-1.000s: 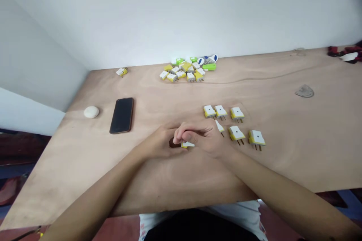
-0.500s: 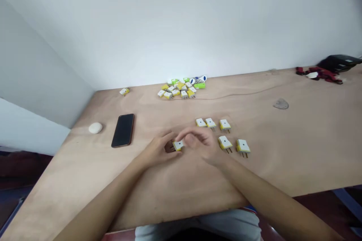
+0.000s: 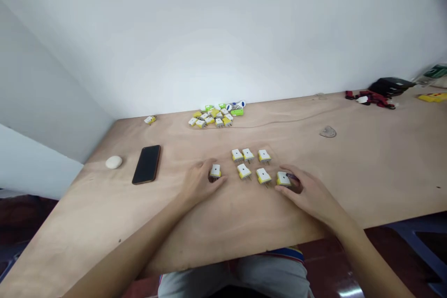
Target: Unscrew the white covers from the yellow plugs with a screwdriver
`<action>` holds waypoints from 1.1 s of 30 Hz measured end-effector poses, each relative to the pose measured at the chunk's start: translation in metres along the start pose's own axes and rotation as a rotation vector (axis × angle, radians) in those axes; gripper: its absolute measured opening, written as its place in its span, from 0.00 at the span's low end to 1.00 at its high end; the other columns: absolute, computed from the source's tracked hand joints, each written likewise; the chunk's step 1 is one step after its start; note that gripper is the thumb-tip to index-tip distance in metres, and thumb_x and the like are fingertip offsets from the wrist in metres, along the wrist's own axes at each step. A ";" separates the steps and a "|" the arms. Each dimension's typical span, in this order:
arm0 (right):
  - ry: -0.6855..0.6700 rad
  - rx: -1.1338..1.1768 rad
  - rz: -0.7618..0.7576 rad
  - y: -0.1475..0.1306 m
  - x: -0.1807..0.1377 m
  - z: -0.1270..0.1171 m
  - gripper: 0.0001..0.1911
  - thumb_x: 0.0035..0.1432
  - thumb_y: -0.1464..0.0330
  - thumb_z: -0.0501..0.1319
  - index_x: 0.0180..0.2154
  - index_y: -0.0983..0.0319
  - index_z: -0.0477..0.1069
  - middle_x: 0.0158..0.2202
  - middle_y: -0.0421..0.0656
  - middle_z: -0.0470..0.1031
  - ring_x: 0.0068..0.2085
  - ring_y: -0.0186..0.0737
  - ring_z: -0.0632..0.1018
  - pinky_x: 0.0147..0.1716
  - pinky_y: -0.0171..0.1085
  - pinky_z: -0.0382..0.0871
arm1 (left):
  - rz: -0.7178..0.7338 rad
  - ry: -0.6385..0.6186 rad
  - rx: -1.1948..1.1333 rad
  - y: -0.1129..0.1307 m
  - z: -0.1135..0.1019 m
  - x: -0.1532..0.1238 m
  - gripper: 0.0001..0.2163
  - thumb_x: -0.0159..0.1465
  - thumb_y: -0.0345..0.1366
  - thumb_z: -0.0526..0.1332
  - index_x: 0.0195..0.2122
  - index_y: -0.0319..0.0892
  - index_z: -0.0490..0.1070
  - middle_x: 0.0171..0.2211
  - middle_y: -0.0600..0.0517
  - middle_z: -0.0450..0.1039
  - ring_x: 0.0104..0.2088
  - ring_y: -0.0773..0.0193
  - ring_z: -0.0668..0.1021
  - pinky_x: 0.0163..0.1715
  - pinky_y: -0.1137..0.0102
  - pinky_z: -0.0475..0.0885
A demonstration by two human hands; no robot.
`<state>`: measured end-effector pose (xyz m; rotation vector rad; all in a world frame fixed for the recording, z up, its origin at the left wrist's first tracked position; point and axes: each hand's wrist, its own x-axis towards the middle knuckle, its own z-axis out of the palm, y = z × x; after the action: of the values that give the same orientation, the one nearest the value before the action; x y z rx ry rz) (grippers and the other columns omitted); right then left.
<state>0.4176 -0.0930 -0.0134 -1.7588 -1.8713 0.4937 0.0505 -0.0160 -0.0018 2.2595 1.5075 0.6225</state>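
My left hand [image 3: 199, 184] curls its thumb and fingers around a white and yellow two-pin plug [image 3: 215, 170] on the table. At the right end of the front row, another such plug [image 3: 283, 178] sits between the thumb and index finger of my right hand [image 3: 309, 191]. Between my hands lie more plugs of the same kind: a front pair [image 3: 263, 176] and a back row of three [image 3: 248, 154]. Their metal pins mostly point toward me. The pins of both gripped plugs are largely hidden.
Against the wall lies a pile of plugs [image 3: 209, 120] with green and blue-white items. A single plug [image 3: 150, 119], a phone [image 3: 146, 164] and a white oval object [image 3: 113, 162] are at left. Farther right are a clear flat piece [image 3: 328, 132], red straps [image 3: 375, 99] and a black object [image 3: 391, 86].
My right hand has moved right, from beside my left hand to the rightmost plug, uncovering a front-row plug. My left hand stays around its plug, which has turned. The camera view has shifted right.
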 end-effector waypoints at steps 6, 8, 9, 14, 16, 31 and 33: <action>-0.053 0.060 -0.088 -0.007 0.018 0.013 0.26 0.69 0.51 0.65 0.63 0.54 0.77 0.64 0.49 0.81 0.64 0.62 0.81 0.65 0.60 0.75 | -0.003 0.006 -0.103 0.017 0.009 0.010 0.17 0.69 0.48 0.69 0.52 0.43 0.78 0.35 0.50 0.79 0.35 0.56 0.79 0.38 0.64 0.72; -0.054 0.076 -0.092 -0.007 0.024 0.015 0.27 0.69 0.51 0.65 0.63 0.55 0.76 0.65 0.49 0.80 0.64 0.61 0.80 0.65 0.59 0.75 | 0.005 0.003 -0.134 0.021 0.010 0.011 0.13 0.72 0.46 0.66 0.49 0.42 0.79 0.34 0.50 0.78 0.34 0.58 0.78 0.36 0.65 0.71; -0.053 0.078 -0.091 -0.007 0.027 0.015 0.27 0.69 0.51 0.65 0.63 0.55 0.76 0.65 0.49 0.80 0.64 0.61 0.80 0.65 0.59 0.75 | 0.008 0.003 -0.145 0.022 0.010 0.011 0.13 0.72 0.45 0.65 0.49 0.42 0.80 0.34 0.50 0.78 0.34 0.58 0.77 0.36 0.65 0.71; -0.102 0.094 -0.079 -0.008 0.037 0.014 0.28 0.68 0.51 0.67 0.64 0.54 0.74 0.64 0.50 0.81 0.62 0.61 0.81 0.63 0.59 0.76 | 0.033 -0.005 -0.178 0.027 0.011 0.015 0.15 0.73 0.43 0.63 0.56 0.43 0.80 0.37 0.49 0.78 0.37 0.57 0.77 0.38 0.65 0.70; -0.122 0.139 -0.060 -0.009 0.040 0.013 0.33 0.66 0.51 0.69 0.68 0.53 0.70 0.64 0.50 0.81 0.62 0.60 0.82 0.61 0.57 0.78 | 0.050 -0.012 -0.185 0.028 0.012 0.017 0.17 0.74 0.43 0.63 0.59 0.43 0.80 0.38 0.49 0.77 0.38 0.57 0.76 0.39 0.64 0.70; -0.263 0.319 -0.133 -0.021 0.080 0.010 0.43 0.59 0.57 0.75 0.72 0.56 0.69 0.72 0.53 0.72 0.67 0.59 0.78 0.69 0.58 0.71 | 0.085 -0.034 -0.321 0.028 0.015 0.025 0.19 0.73 0.45 0.65 0.61 0.44 0.79 0.39 0.50 0.74 0.36 0.59 0.74 0.41 0.64 0.70; -0.274 0.335 -0.144 -0.022 0.080 0.009 0.44 0.58 0.58 0.75 0.72 0.56 0.68 0.71 0.53 0.74 0.65 0.58 0.79 0.68 0.56 0.73 | 0.064 -0.011 -0.378 0.026 0.014 0.025 0.18 0.72 0.46 0.66 0.58 0.44 0.80 0.40 0.50 0.74 0.36 0.61 0.74 0.40 0.65 0.70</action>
<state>0.3926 -0.0145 0.0023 -1.3817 -1.9418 0.9703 0.0865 -0.0031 0.0037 2.0202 1.1966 0.8341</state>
